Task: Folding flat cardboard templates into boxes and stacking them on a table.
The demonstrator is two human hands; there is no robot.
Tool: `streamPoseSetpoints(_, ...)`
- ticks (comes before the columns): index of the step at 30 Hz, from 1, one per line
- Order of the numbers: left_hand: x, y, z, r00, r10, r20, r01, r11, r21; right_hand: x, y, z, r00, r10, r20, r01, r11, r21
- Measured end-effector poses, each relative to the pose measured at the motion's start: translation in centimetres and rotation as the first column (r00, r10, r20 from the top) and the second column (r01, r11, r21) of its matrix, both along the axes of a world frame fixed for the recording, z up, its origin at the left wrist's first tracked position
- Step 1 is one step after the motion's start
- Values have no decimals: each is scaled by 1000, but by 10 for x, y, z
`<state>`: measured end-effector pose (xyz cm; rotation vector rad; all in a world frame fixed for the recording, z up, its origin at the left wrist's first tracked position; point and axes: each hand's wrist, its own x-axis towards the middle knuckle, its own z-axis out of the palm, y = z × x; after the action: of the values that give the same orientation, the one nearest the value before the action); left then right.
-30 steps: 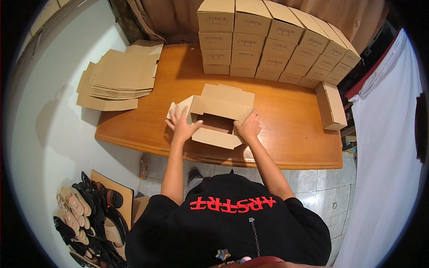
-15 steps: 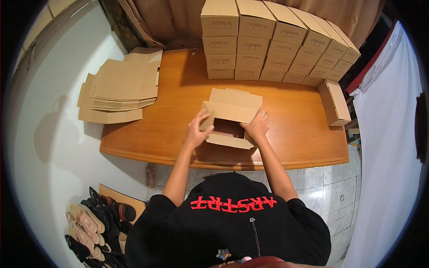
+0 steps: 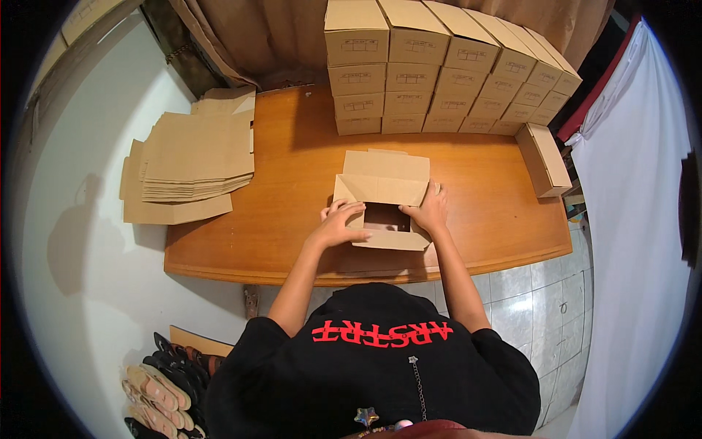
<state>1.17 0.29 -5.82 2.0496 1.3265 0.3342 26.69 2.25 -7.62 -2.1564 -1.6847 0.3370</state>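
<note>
A brown cardboard box (image 3: pixel 386 168) stands on the wooden table in front of me, its top unfolded. The tall back flap rises away from me, and a dark hollow shows inside. My left hand (image 3: pixel 341 224) grips the left side, fingers bent over the side flap and thumb along the front edge. On the other side, my right hand (image 3: pixel 430 211) clasps the right wall, its thumb at the inner edge and its fingers around the outside. The box's bottom is hidden in shadow.
Flat cardboard blanks (image 3: pixel 197 150) are piled at the table's left. Closed boxes (image 3: pixel 413 77) stand stacked in rows at the back, with one separate box (image 3: pixel 545 161) at the right end. Shoes (image 3: pixel 164 388) lie on the floor at lower left. A white curtain (image 3: pixel 629 183) hangs at the right.
My left hand has come down from the raised left flap onto the box's left side and now grips it. The box sits slightly farther right in view. My right hand keeps its hold.
</note>
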Motion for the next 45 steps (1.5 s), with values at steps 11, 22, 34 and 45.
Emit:
streamPoseSetpoints(11, -16, 10, -44, 911, 229, 343, -222, 973, -60, 41, -6, -30, 737, 286, -613, -131, 950, 285)
streamPoseSetpoints(22, 36, 16, -27, 764, 628, 149, -646, 740, 189, 5, -19, -10, 980, -9, -198, 25, 997, 77)
streamPoseSetpoints(34, -1, 11, -41, 801, 593, 86, -530, 768, -360, 5, -24, -3, 985, -56, -163, 69, 994, 79)
streamPoseSetpoints(45, 10, -16, -13, 402, 438, 804, -477, 850, -225, 9, -17, -26, 922, 117, -368, 72, 884, 463)
